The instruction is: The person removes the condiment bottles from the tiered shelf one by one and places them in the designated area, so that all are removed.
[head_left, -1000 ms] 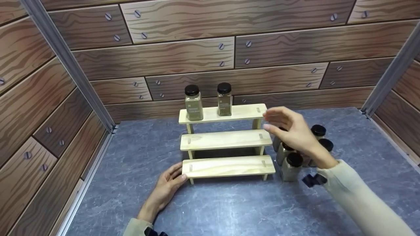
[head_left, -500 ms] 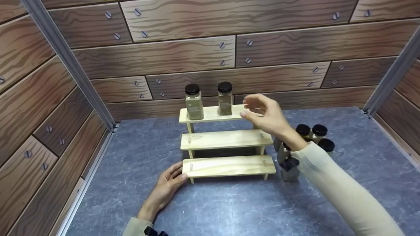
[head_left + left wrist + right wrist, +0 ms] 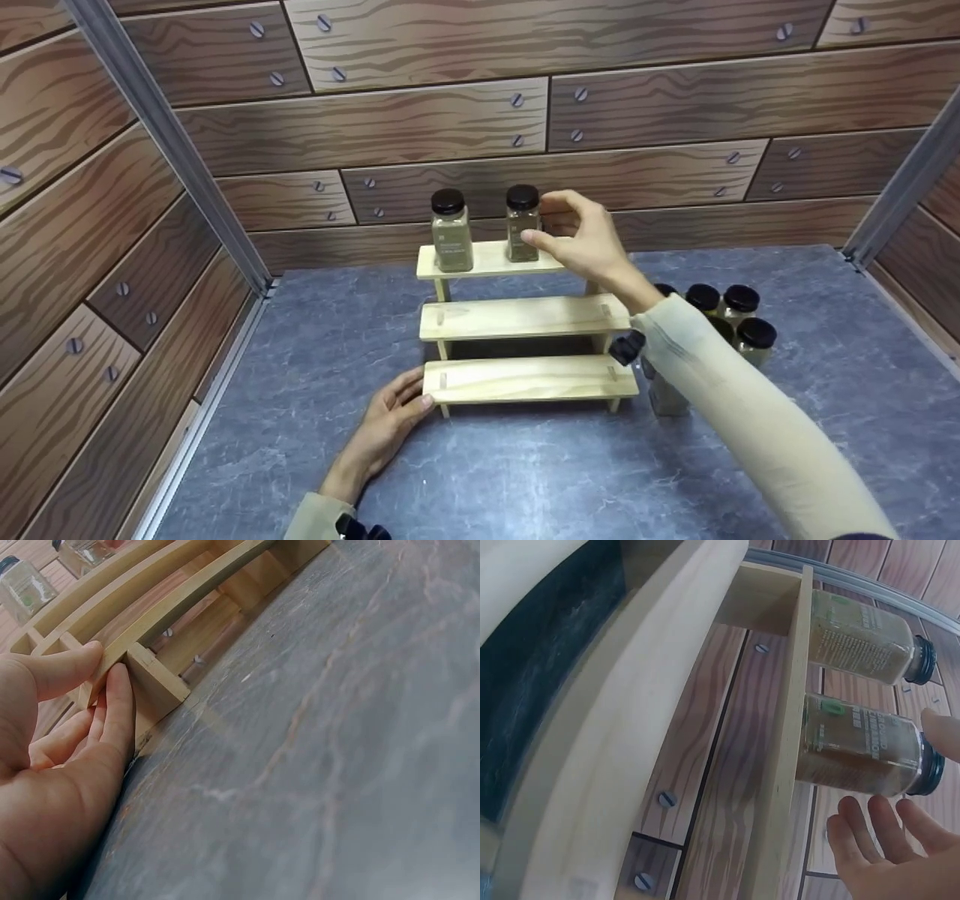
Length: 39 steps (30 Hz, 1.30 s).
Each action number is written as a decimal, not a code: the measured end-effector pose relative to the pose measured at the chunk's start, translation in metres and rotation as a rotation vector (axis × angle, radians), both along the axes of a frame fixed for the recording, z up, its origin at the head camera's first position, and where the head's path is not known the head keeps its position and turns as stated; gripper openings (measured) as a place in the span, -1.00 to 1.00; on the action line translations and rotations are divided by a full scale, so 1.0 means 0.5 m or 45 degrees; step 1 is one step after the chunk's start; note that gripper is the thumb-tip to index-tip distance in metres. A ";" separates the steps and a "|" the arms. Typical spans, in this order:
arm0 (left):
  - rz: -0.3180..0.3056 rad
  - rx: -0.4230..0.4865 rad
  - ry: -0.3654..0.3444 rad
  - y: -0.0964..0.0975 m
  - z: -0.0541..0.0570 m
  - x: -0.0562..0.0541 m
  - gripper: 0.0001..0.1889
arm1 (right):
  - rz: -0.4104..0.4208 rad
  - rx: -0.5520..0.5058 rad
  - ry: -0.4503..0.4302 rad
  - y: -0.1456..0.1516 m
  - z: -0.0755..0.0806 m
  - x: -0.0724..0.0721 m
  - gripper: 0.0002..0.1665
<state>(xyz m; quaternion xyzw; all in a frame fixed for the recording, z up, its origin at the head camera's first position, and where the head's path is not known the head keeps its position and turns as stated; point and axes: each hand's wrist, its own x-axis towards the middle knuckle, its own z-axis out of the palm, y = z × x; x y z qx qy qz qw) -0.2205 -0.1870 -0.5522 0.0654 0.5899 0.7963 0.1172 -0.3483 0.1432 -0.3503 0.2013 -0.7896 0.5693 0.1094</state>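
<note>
A three-step wooden display rack (image 3: 525,316) stands on the grey tabletop. My left hand (image 3: 386,424) pinches the left end of its lowest step; in the left wrist view the thumb lies on top of that step (image 3: 161,619) and the fingers under it. On the top step are two glass spice jars with black lids, a left jar (image 3: 452,236) and a right jar (image 3: 523,225). My right hand (image 3: 585,236) is at the right jar, thumb in front and fingers spread behind. The right wrist view shows a gap between those fingers (image 3: 881,829) and the jar (image 3: 862,746).
Several more black-lidded spice jars (image 3: 754,337) stand in a group right of the rack, partly hidden by the right sleeve (image 3: 739,405). Wood-patterned panels (image 3: 450,127) wall the back and sides, with metal posts (image 3: 169,150) at the corners.
My right hand has moved left from above the jar group, over the top step, to the right jar there. The left hand has kept its hold on the lowest step.
</note>
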 end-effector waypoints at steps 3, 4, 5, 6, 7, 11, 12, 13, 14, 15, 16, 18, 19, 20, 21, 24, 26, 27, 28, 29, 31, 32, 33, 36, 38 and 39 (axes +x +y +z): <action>0.005 0.008 -0.005 0.001 -0.001 -0.002 -0.23 | -0.018 0.015 0.007 -0.010 0.000 -0.010 -0.32; 0.007 0.010 -0.006 0.002 -0.001 -0.002 -0.23 | -0.025 0.021 0.006 -0.013 -0.001 -0.014 -0.33; 0.007 0.011 -0.008 0.002 -0.001 -0.002 -0.23 | -0.032 0.027 0.004 -0.015 -0.001 -0.016 -0.33; 0.007 0.012 -0.009 0.002 -0.001 -0.002 -0.23 | -0.038 0.029 0.002 -0.017 -0.002 -0.019 -0.33; 0.007 0.011 -0.009 0.003 -0.001 -0.001 -0.23 | -0.043 0.031 -0.001 -0.020 -0.002 -0.022 -0.33; 0.007 0.005 -0.008 0.002 -0.001 0.000 -0.23 | -0.048 0.023 -0.013 -0.025 -0.003 -0.029 -0.32; 0.006 0.004 -0.008 0.002 0.000 0.000 -0.23 | -0.047 0.020 -0.015 -0.026 -0.003 -0.030 -0.32; 0.003 0.003 -0.006 0.002 0.000 0.001 -0.23 | -0.047 0.018 -0.017 -0.027 -0.003 -0.031 -0.32; 0.003 0.001 -0.005 0.002 0.001 0.001 -0.23 | -0.047 0.018 -0.021 -0.028 -0.003 -0.031 -0.33; 0.001 -0.001 -0.002 0.002 0.001 0.001 -0.22 | -0.050 0.021 -0.023 -0.029 -0.002 -0.032 -0.34; 0.001 -0.004 0.001 0.002 0.002 0.001 -0.22 | -0.053 0.026 -0.023 -0.029 -0.002 -0.033 -0.34; 0.001 -0.006 0.006 0.002 0.002 0.000 -0.22 | -0.061 0.035 -0.016 -0.030 -0.002 -0.033 -0.35; -0.003 -0.008 0.008 0.002 0.002 0.000 -0.22 | -0.071 0.047 -0.006 -0.030 -0.001 -0.034 -0.35; -0.007 -0.012 0.012 0.001 0.002 0.000 -0.22 | -0.085 0.057 0.004 -0.030 -0.002 -0.034 -0.35; -0.012 -0.017 0.017 0.001 0.002 0.000 -0.22 | -0.098 0.067 0.016 -0.030 -0.001 -0.034 -0.34; -0.024 -0.029 0.020 0.001 0.001 -0.001 -0.20 | -0.137 0.085 0.054 -0.031 -0.001 -0.032 -0.34; -0.027 -0.036 0.021 0.002 0.001 -0.001 -0.19 | -0.158 0.080 0.074 -0.030 0.000 -0.028 -0.33; -0.028 -0.040 0.023 0.002 0.001 -0.001 -0.19 | -0.158 0.069 0.080 -0.030 0.002 -0.025 -0.34; -0.028 -0.042 0.022 0.003 0.001 -0.001 -0.19 | -0.155 0.056 0.084 -0.030 0.004 -0.022 -0.34; -0.027 -0.043 0.023 0.003 0.001 -0.001 -0.20 | -0.155 0.048 0.088 -0.030 0.006 -0.018 -0.34; -0.022 -0.039 0.020 0.004 0.001 -0.001 -0.21 | -0.151 0.040 0.092 -0.029 0.012 -0.010 -0.34; -0.020 -0.035 0.020 0.004 0.001 -0.001 -0.21 | -0.150 0.041 0.090 -0.028 0.014 -0.005 -0.35; -0.016 -0.031 0.017 0.004 0.001 0.000 -0.22 | -0.147 0.043 0.088 -0.027 0.017 0.000 -0.35; -0.002 -0.014 0.001 0.003 0.002 0.000 -0.22 | -0.148 0.061 0.107 -0.021 0.023 0.016 -0.35; -0.001 -0.013 -0.003 0.002 0.002 0.002 -0.22 | -0.125 0.046 0.121 -0.016 0.024 0.027 -0.37; 0.001 -0.014 -0.005 0.002 0.001 0.002 -0.22 | -0.114 0.038 0.130 -0.012 0.024 0.032 -0.38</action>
